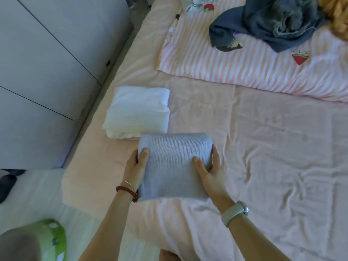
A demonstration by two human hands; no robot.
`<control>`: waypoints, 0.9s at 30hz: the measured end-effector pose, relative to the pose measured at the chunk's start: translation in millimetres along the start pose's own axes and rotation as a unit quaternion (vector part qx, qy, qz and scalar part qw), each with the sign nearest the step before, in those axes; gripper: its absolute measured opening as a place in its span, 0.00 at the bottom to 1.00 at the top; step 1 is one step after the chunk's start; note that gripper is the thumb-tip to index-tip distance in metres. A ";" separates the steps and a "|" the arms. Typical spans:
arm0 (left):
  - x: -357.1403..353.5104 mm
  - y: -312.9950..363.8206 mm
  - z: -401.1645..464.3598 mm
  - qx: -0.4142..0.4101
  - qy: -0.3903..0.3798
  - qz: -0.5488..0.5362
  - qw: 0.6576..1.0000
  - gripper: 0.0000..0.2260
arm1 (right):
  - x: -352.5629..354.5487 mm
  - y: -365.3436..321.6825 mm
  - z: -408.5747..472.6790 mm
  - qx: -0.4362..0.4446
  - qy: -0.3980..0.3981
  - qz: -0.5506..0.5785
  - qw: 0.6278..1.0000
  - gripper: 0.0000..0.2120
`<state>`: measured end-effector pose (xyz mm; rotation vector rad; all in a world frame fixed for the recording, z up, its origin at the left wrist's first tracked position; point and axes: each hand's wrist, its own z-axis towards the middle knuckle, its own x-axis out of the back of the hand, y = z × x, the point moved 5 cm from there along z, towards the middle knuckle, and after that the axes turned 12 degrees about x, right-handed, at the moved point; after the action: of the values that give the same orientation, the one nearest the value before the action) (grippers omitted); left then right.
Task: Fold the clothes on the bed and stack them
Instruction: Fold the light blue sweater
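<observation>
- Grey cabinet (47, 72) standing far left, beside the bed (263, 147).
- Green patterned item (52, 240) sitting at the near left corner, blurred.
- White folded garment (137, 112) lying on the pink sheet, left of centre; its near right corner is touching the grey piece.
- Left hand (136, 166) gripping the left edge of the grey folded garment (173, 166), thumb curling on top; bracelets (128, 193) on the wrist.
- Right hand (209, 170) gripping the right edge, thumb on top, fingers wrapping the side; pale band (235, 210) on the wrist.
- Blue denim pile (263, 23) lying unfolded far right on the striped duvet (244, 65).
</observation>
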<state>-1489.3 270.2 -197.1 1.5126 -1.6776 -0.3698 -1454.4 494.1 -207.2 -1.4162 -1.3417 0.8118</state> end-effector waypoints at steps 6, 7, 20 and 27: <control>86.0 80.4 140.0 -0.035 -0.009 0.055 0.998 0.08 | -126.3 -59.1 97.9 0.062 0.044 0.039 0.996 0.35; 91.2 88.0 160.3 -0.033 -0.011 0.064 0.997 0.09 | -139.1 -61.6 113.6 0.070 0.054 0.042 0.995 0.35; 40.7 65.4 179.8 -0.351 0.165 0.481 0.786 0.22 | -214.5 -37.1 158.3 0.300 0.055 -0.501 0.810 0.22; 41.4 59.2 236.8 -0.244 0.092 0.487 0.833 0.29 | -222.3 -3.8 191.4 0.225 -0.013 -0.509 0.831 0.25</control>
<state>-1699.5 174.3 -286.0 0.2035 -1.7797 -0.0654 -1671.1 316.2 -293.7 -0.1979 -1.5299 0.3548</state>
